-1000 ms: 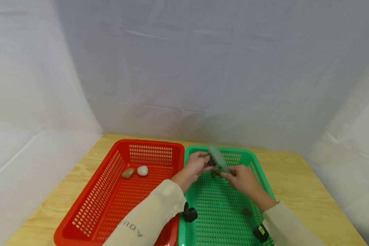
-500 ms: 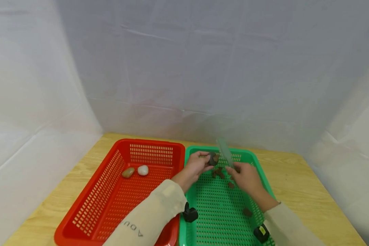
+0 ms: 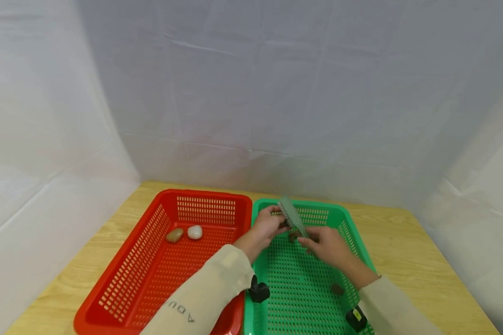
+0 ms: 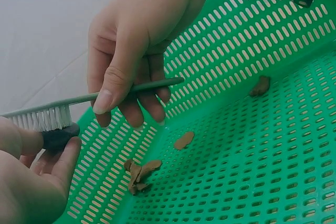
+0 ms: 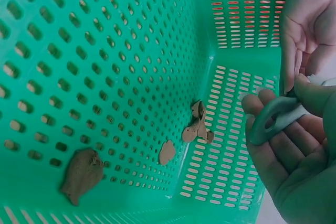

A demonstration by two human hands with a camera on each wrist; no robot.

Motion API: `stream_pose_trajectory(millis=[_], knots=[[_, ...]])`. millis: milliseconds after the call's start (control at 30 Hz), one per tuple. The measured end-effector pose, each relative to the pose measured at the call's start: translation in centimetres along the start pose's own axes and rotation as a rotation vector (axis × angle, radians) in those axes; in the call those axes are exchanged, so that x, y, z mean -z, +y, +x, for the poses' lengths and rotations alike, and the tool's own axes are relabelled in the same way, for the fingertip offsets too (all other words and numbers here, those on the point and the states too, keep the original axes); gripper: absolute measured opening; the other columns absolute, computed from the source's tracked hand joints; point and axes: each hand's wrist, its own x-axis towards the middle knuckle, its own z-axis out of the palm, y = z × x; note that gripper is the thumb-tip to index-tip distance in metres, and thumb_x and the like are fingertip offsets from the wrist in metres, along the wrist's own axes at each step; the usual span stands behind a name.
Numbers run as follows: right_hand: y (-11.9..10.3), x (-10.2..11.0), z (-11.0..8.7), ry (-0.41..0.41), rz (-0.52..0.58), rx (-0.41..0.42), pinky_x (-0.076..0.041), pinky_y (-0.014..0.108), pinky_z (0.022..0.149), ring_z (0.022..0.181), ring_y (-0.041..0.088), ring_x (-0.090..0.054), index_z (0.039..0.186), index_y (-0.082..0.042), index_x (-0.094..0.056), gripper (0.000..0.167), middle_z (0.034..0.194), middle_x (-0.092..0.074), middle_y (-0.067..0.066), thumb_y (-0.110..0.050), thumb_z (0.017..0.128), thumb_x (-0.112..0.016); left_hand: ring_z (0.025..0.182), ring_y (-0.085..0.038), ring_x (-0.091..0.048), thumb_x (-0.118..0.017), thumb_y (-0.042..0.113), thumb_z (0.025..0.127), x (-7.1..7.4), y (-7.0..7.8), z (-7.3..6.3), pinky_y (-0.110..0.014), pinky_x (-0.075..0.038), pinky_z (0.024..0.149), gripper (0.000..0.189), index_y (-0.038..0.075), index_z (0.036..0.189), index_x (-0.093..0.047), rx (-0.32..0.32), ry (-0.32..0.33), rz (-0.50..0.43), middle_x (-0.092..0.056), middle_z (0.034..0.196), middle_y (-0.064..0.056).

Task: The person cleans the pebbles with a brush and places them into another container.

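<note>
My left hand (image 3: 268,223) holds a dark stone (image 4: 60,137) over the far end of the green basket (image 3: 257,321). In the right hand (image 3: 330,246) is a green-handled brush (image 3: 294,217), pinched between thumb and fingers. Its white bristles (image 4: 50,119) lie against the top of the stone in the left wrist view. In the head view the brush mostly covers the stone. The looped handle end (image 5: 270,121) sits over the right fingers. Below both hands, a clump of brown clay-like bits (image 4: 140,176) and a flat brown flake (image 4: 184,140) lie on the basket floor.
Another brown lump (image 5: 84,174) lies near the green basket's right wall. The red basket (image 3: 163,298) stands against it on the left, with a tan stone (image 3: 174,235) and a white stone (image 3: 194,232) inside. Both baskets rest on a wooden table (image 3: 419,265) before white sheeting.
Half a second ago the brush was tipped away to the right, baring the stone with a brown patch. Now the right hand has brought it back left onto the stone. The left hand barely moved.
</note>
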Motion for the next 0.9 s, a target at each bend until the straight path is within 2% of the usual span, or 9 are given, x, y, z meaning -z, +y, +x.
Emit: stream_pose_trajectory(millis=[200, 300, 500, 667, 900], knots=[[0.24, -0.04, -0.27, -0.006, 0.025, 0.000, -0.052, 0.028, 0.053, 0.064, 0.018, -0.067, 0.107, 0.003, -0.070, 0.029, 0.083, -0.072, 0.013, -0.023, 0.096, -0.063, 0.113, -0.040, -0.059, -0.045, -0.012, 0.093, -0.13, -0.10, -0.04, -0.044, -0.052, 0.091, 0.039, -0.009, 0.131, -0.046, -0.008, 0.009, 0.004, -0.056, 0.125, -0.031], [0.14, 0.00, -0.32, -0.012, 0.004, -0.018, -0.051, 0.029, 0.053, 0.061, 0.017, -0.065, 0.101, 0.003, -0.071, 0.026, 0.079, -0.072, 0.009, -0.021, 0.094, -0.065, 0.112, -0.039, -0.059, -0.045, -0.011, 0.093, -0.08, -0.07, -0.02, -0.043, -0.052, 0.090, 0.038, -0.008, 0.131, -0.048, 0.000, 0.019, 0.008, -0.056, 0.125, -0.030], [-0.05, 0.35, -0.14, -0.065, -0.081, -0.156, -0.046, 0.030, 0.051, 0.057, 0.015, -0.056, 0.081, -0.005, -0.069, 0.017, 0.067, -0.065, 0.001, -0.018, 0.092, -0.068, 0.111, -0.038, -0.060, -0.050, -0.001, 0.099, 0.06, 0.11, 0.08, -0.039, -0.054, 0.088, 0.030, -0.006, 0.128, -0.052, 0.002, 0.016, 0.046, -0.056, 0.123, -0.029], [0.07, 0.44, -0.16, -0.052, -0.113, -0.215, -0.046, 0.029, 0.052, 0.057, 0.013, -0.056, 0.082, -0.002, -0.071, 0.020, 0.068, -0.066, 0.001, -0.019, 0.093, -0.066, 0.115, -0.042, -0.057, -0.049, 0.001, 0.101, 0.10, 0.27, 0.10, -0.037, -0.054, 0.087, 0.029, -0.006, 0.128, -0.052, 0.016, 0.009, 0.030, -0.050, 0.130, -0.033], [0.17, 0.50, -0.33, -0.003, -0.128, -0.322, -0.046, 0.029, 0.051, 0.055, 0.013, -0.055, 0.082, 0.000, -0.070, 0.026, 0.066, -0.066, 0.005, -0.021, 0.095, -0.062, 0.112, -0.043, -0.060, -0.050, 0.002, 0.100, 0.01, 0.30, -0.05, -0.034, -0.055, 0.083, 0.027, -0.005, 0.126, -0.053, 0.046, 0.040, 0.030, -0.047, 0.133, -0.034]])
